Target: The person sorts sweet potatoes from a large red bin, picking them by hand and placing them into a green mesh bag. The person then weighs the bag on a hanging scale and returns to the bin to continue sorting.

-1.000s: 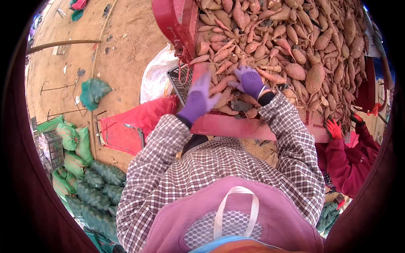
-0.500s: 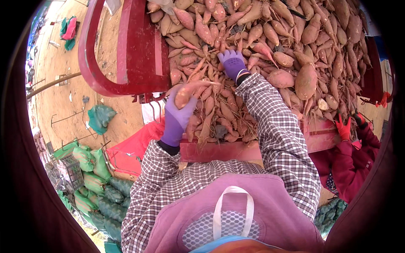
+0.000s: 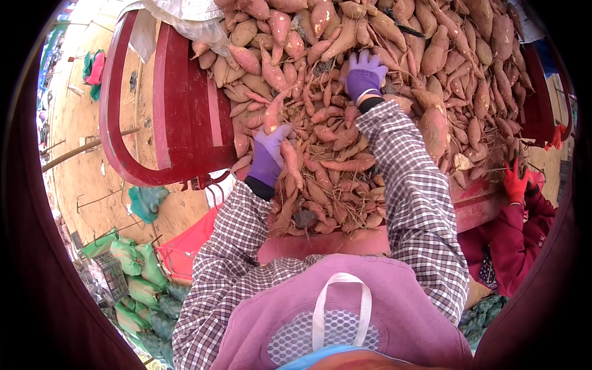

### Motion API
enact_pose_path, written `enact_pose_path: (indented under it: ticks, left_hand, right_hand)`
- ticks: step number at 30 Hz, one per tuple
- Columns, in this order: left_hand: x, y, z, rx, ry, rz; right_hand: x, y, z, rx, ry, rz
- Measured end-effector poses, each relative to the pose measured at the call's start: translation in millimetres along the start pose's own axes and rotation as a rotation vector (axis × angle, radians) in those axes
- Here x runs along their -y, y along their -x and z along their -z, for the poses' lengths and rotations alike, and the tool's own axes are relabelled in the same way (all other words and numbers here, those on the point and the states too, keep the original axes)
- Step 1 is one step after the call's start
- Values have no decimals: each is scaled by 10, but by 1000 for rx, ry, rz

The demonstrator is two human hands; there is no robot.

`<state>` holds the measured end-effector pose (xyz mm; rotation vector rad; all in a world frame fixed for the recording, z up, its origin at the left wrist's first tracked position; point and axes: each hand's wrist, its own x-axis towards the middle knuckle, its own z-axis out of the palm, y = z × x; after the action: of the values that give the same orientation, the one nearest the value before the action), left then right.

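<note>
A heap of sweet potatoes (image 3: 459,74) fills the red truck bed in front of me. My left hand (image 3: 269,155), in a purple glove, is closed around the lower end of a slim sweet potato (image 3: 272,116) at the heap's left side. Another sweet potato (image 3: 291,164) lies against its fingers. Further away and to the right, my right hand (image 3: 365,75), gloved in purple too, rests on the heap with fingers apart. Its palm side is hidden. Smaller, rooty sweet potatoes (image 3: 324,176) lie between my arms.
A red metal rail (image 3: 111,105) bounds the bed at left, with whitish plastic sheeting (image 3: 185,18) over it. A co-worker's red-gloved hand (image 3: 515,184) is at the right edge. Full green sacks (image 3: 131,287) and a crate (image 3: 108,277) stand at lower left.
My left hand has lowered a sweet potato onto the heap, its tip now pointing away from me. My right hand has moved farther out and slightly right. The view has shifted.
</note>
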<state>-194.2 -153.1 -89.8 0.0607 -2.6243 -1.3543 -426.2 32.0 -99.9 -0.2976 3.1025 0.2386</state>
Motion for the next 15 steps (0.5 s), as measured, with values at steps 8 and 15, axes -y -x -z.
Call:
enact_pose_path:
  ticks: [8,15]
  left_hand:
    - [177,34,-291,23,1501,917]
    - [-493,-131,-339,152,1894,644]
  right_hand:
    - [-387,209,42,204,-425,39]
    - [-294,1101,122,-165,-821,301]
